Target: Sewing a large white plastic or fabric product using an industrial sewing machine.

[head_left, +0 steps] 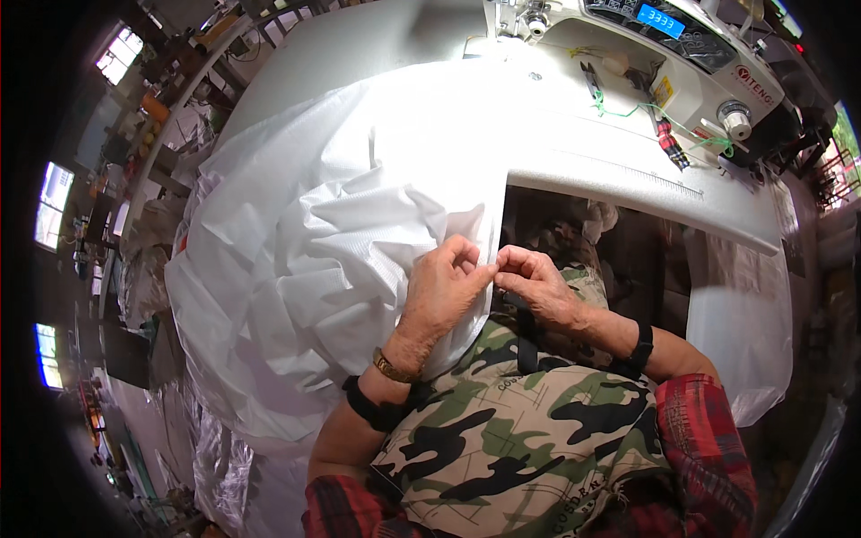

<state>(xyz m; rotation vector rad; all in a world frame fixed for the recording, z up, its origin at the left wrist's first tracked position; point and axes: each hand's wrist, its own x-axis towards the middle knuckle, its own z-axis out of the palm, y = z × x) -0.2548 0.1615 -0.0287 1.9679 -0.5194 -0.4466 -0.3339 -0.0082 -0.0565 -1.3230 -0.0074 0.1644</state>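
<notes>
Noted crumpled, broad white cloth sheet (345, 233) as thin, finely textured, low in sheen along creases; recorded camouflage-print cloth garment (538, 430) and red-and-black plaid cloth sleeve (704, 439) as matt; logged flat white worktable (583, 148) as smooth, brightly reflective; found round silver dial (734, 118) apparently metal, shiny; found curved gold-toned wristband (395, 366) metallic; marked crinkled clear sheeting (235, 471) as glossy plastic.

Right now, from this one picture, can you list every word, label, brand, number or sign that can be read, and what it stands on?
I describe printed text without copying it.
Blue display on the sewing machine: lit digits.
Machine's white end: red lettering beside a round emblem.
Camouflage apron: dark capitals, partly cut by folds.
Yellow label: too small to read.
Ruler scale: too small to read.
</notes>
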